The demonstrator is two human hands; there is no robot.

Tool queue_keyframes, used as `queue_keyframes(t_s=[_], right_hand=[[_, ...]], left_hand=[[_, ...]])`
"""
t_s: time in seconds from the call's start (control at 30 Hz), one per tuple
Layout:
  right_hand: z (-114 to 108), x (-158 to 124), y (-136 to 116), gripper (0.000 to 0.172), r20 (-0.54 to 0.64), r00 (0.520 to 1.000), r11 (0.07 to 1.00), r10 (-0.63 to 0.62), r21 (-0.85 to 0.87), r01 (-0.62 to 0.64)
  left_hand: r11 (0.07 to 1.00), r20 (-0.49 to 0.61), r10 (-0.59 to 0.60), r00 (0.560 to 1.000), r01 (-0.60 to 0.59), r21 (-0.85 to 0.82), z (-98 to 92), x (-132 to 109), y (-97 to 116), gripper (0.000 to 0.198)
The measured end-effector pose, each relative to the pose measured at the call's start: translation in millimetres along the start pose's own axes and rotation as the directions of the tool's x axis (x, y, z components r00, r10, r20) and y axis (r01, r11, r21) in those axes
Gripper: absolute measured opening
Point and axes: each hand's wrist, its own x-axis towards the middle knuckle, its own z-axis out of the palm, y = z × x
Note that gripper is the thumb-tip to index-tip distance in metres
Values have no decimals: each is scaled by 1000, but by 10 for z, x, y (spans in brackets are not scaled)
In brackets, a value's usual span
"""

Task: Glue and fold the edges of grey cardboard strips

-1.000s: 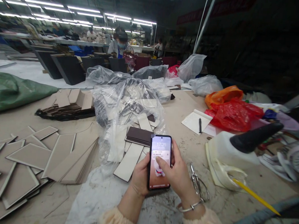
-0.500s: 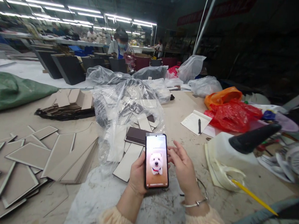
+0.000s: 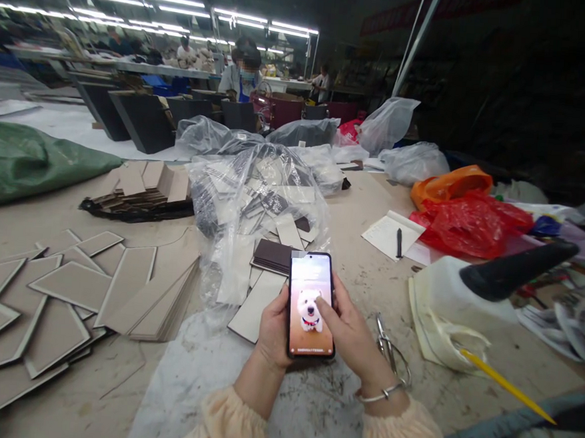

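Note:
A smartphone (image 3: 309, 340) stands upright in my hands, its lit screen showing a white dog. My left hand (image 3: 275, 328) is closed around its left edge, thumb along the side. My right hand (image 3: 357, 330) grips the right edge, its thumb over the screen at the dog and its other fingers partly hidden behind the phone. Beside my right wrist, a pair of scissors (image 3: 387, 342) lies partly covered. Just beyond the phone are dark brown panels (image 3: 272, 254) and a pale panel (image 3: 259, 303), at the mouth of a clear plastic bag (image 3: 205, 239).
Grey-beige panels (image 3: 75, 284) spread over the left of the table, near a green cover (image 3: 31, 161). On the right are a notepad (image 3: 389, 232) with a pen (image 3: 399, 243), a red plastic bag (image 3: 472, 221) and a white plastic jug (image 3: 437, 302) with a yellow stick (image 3: 506, 384). People sit farther back.
My right hand has moved in from beside the phone to its right edge, thumb now over the screen. The scissors show more. The view has shifted slightly.

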Motion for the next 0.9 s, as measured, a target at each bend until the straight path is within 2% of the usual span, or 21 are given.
queue_keyframes(t_s=[0.1,0.3,0.5,0.67,0.8,0.9], right_hand=[[14,14,11,59,-36,999,1000,16,26,-15],[19,-27,-32,68,34,999,1000,-17,26,16],[106,-53,-66,85,-57,993,973,-101,-214,86],[164,-37,-58,86,-117,984,946,-133,-310,91],[168,-29,-56,87,-140,983,950,-121,-303,74],[145,-36,-61,85,-88,990,974,-107,-210,87]], left_hand=[[999,12,34,999,-34,-11,-14,9,-4,52],[1000,68,10,998,-9,-17,13,-9,10,59],[997,64,76,995,-75,-8,-2,0,0,58],[997,74,78,994,-79,3,-31,8,-17,61],[997,88,77,993,-76,-10,-38,7,-16,60],[997,99,77,992,-75,-26,-29,2,-11,58]])
